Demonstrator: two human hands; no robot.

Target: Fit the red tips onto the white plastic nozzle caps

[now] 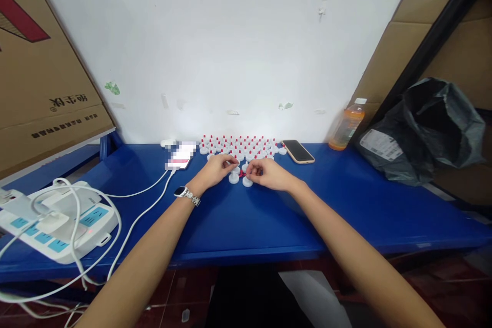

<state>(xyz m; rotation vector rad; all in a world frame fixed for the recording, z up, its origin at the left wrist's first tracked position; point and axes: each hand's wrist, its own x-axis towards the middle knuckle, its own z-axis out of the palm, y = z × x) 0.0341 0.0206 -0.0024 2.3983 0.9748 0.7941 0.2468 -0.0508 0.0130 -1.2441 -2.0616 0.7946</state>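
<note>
Many small white round caps, several topped with red tips (240, 146), stand in rows on the blue table near the wall. My left hand (221, 169), with a watch (181, 191) on its wrist, has its fingers pinched together at the near edge of these rows. Opposite it, my right hand (267, 173) is also closed in a pinch. Whatever the fingertips hold is too small and too covered to make out. Just below the fingertips lie plain white caps (233, 179), and small red pieces (242, 174) show between the two hands.
A lit phone (182, 156) on a charging cable lies left of the caps, a dark phone (299, 151) to their right. A white power strip (86, 220) with looping cables fills the left side. An orange drink bottle (348, 124) and black plastic bag (415, 133) stand right.
</note>
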